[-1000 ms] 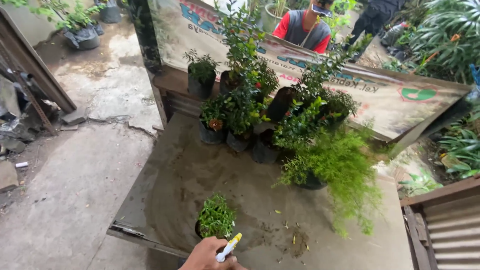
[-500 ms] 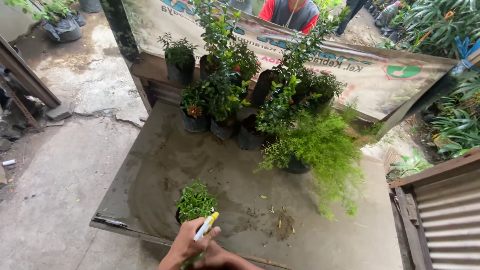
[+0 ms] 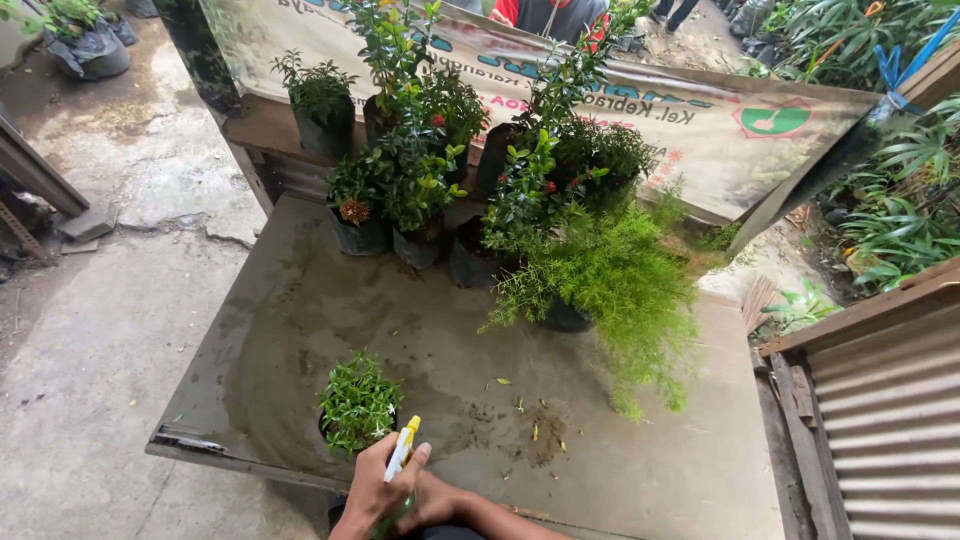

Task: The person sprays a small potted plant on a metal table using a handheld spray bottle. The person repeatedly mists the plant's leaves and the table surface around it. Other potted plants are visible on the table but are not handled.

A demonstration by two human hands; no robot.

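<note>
While the left hand [image 3: 375, 490] grips a sprayer [image 3: 401, 452] aimed at the near plant [image 3: 357, 403], the right hand [image 3: 440, 500] steadies it below, grip unclear.

A flat grey metal table top [image 3: 330, 320], stained with damp soil, was seen across the middle of the frame. A cluster of leafy plants in black plastic pots [image 3: 420, 200] was set along its upper edge, with a feathery light-green fern [image 3: 610, 290] right of centre. A small potted green plant [image 3: 357, 403] was placed near the lower edge. Scattered soil crumbs and yellow leaves [image 3: 530, 425] were strewn at lower centre.
</note>
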